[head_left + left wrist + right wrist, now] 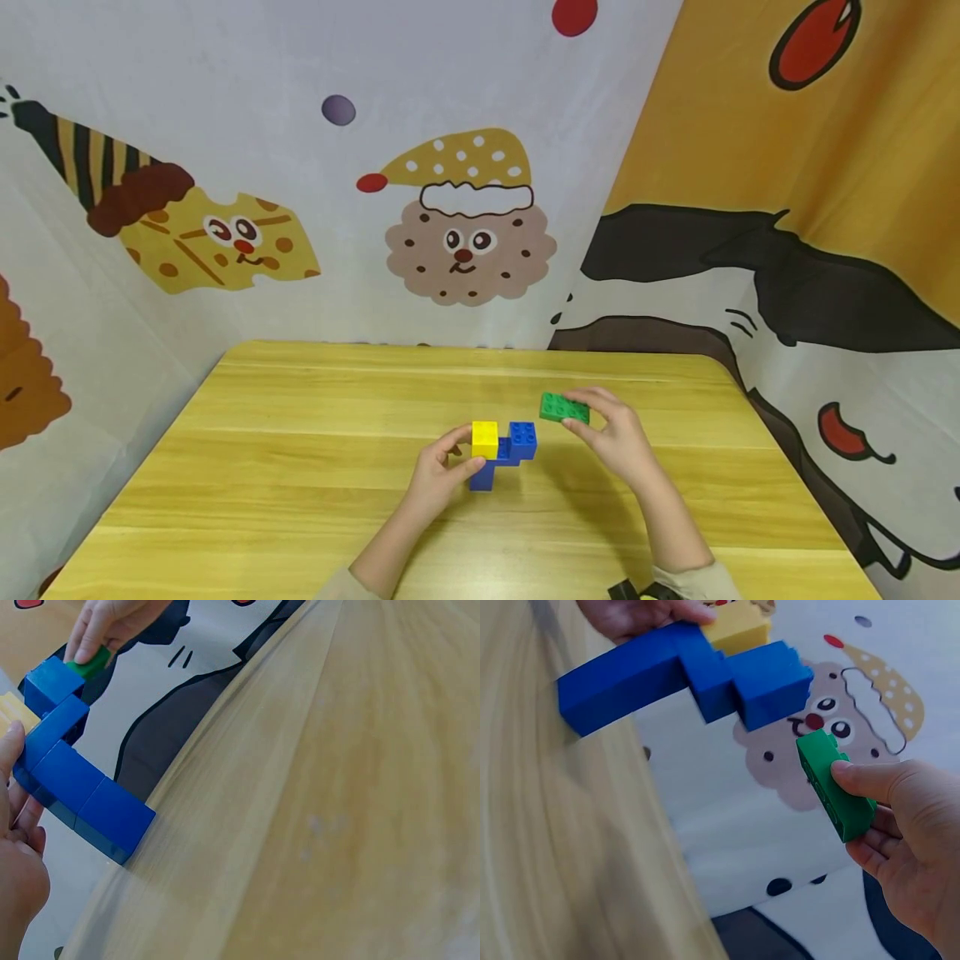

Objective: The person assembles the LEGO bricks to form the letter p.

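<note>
A structure of blue bricks point(71, 776) stands on the table, rising as a column with an offset brick across its top. On that crosspiece sit a yellow brick point(484, 439) at the left and a blue studded brick point(522, 440) at the right. My left hand point(438, 473) grips the yellow brick between thumb and fingers. Up and to the right of the structure, my right hand point(615, 433) pinches a green brick point(835, 784) by one end, thumb on one side and fingers on the other. The green brick is apart from the structure, its studs facing up in the head view.
The wooden table point(300, 417) ends at a back edge against a cartoon-printed cloth wall point(465, 100). A small black object point(624, 590) lies at the front edge beside the right sleeve point(693, 579). An orange and white curtain point(825, 167) hangs at the right.
</note>
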{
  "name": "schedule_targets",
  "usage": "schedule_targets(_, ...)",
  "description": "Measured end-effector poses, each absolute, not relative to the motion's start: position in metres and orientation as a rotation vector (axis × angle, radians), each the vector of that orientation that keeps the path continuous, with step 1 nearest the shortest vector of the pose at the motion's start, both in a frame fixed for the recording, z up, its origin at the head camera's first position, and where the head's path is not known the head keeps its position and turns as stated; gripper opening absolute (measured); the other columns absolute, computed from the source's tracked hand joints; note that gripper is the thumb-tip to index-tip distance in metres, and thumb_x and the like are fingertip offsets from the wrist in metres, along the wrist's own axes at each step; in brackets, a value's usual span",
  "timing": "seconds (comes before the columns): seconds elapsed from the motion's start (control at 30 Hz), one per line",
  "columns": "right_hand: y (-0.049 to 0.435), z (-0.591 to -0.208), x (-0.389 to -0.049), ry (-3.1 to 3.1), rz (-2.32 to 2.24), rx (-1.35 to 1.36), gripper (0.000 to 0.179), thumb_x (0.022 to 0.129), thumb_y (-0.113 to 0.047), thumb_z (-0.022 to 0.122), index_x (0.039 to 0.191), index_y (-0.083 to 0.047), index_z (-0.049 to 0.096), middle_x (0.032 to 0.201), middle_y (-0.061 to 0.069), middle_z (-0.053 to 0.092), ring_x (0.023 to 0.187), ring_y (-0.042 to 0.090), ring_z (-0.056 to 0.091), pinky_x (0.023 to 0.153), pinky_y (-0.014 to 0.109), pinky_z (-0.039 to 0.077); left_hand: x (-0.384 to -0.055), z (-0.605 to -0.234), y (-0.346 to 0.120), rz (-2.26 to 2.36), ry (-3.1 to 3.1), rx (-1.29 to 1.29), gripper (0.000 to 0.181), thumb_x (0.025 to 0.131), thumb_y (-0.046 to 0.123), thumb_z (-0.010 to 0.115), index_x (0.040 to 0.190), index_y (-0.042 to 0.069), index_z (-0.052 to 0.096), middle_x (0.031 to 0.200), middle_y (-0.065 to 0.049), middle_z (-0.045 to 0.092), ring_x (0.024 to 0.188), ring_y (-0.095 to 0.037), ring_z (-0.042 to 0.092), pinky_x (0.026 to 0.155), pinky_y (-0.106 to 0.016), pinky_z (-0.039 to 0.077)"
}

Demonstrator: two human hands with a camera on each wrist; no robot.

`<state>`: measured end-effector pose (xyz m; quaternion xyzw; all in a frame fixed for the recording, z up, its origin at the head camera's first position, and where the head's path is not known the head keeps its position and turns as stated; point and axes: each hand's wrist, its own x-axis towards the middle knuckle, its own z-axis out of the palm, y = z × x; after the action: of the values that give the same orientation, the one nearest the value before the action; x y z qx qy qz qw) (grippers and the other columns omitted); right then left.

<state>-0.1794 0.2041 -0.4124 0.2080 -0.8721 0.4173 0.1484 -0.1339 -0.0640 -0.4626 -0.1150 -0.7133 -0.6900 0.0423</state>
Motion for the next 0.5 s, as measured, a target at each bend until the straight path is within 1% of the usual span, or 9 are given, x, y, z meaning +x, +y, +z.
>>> schedule_targets(0.07, 0.202, -0.407, -0.178, -2.496, 1.191, 0.611, 0.036, 0.079, -0.002, 0.077, 0.114, -0.006, 0.068, 0.115, 0.006, 0.063, 0.104, 0.027, 0.06, 0.084, 0.044, 0.051, -0.134, -0.462, -0.065, -2.125, -2.189, -0.352, 0.041, 0.083, 0.003, 0.072, 0.123, -0.001, 0.062, 0.108, -0.009, 0.062, 0.096, -0.038, 0.045, 0.077, -0.029, 0.039)
schedule_targets(0.23, 0.198, -0.397, -0.173, -2.484, 1.177, 0.637, 0.036, 0.079, -0.003, 0.077, 0.114, -0.007, 0.068, 0.117, 0.005, 0.062, 0.106, 0.027, 0.059, 0.082, 0.045, 0.051, -0.135, -0.462, -0.066, -2.131, -2.194, -0.355, 0.041, 0.083, 0.003, 0.072, 0.123, -0.001, 0.061, 0.108, -0.009, 0.062, 0.095, -0.039, 0.045, 0.076, -0.029, 0.04)
schedule_targets(0.5, 0.189, -0.386, -0.167, -2.472, 1.16, 0.691, 0.036, 0.079, -0.004, 0.078, 0.114, -0.008, 0.069, 0.115, 0.001, 0.063, 0.105, 0.023, 0.059, 0.08, 0.042, 0.052, -0.135, -0.461, -0.066, -2.116, -2.211, -0.34, 0.041, 0.083, 0.004, 0.073, 0.123, 0.0, 0.061, 0.108, -0.008, 0.062, 0.096, -0.038, 0.045, 0.076, -0.029, 0.039)
